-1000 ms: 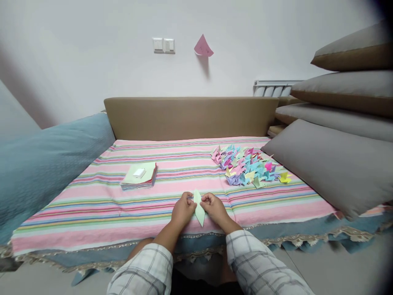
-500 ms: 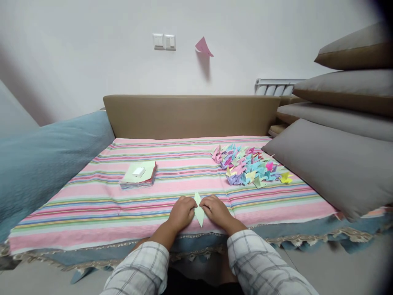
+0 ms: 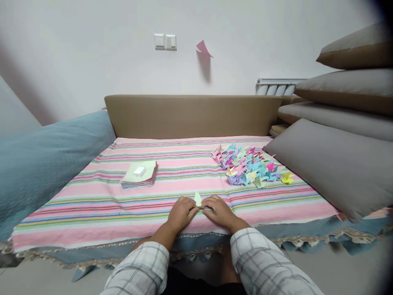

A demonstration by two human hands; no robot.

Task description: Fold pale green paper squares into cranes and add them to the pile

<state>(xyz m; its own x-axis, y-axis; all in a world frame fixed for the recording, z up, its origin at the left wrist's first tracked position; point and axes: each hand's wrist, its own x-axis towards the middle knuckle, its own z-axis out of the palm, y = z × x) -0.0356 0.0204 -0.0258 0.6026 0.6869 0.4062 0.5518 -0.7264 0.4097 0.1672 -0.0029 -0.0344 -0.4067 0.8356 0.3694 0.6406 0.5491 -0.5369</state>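
Note:
A small pale green origami paper [image 3: 197, 199] lies at the front middle of the striped cloth, its pointed upper half showing between my hands. My left hand [image 3: 183, 214] grips its left side with bent fingers and thumb. On the opposite side my right hand [image 3: 218, 211] pinches it the same way. Both thumbs meet near a fold across the paper's lower edge. My fingers hide much of the folded part.
Many-coloured folded paper cranes [image 3: 248, 166] crowd the right of the striped cloth [image 3: 92, 194]. A stack of paper squares [image 3: 139, 175] with a small white block [image 3: 139, 171] on top sits at left. Grey cushions [image 3: 337, 164] pile up at right; a brown backrest [image 3: 193, 116] stands behind.
The paper was a long diamond with its lower point toward me. That lower half is now folded up, and only the upper point shows. Both hands stay at its sides.

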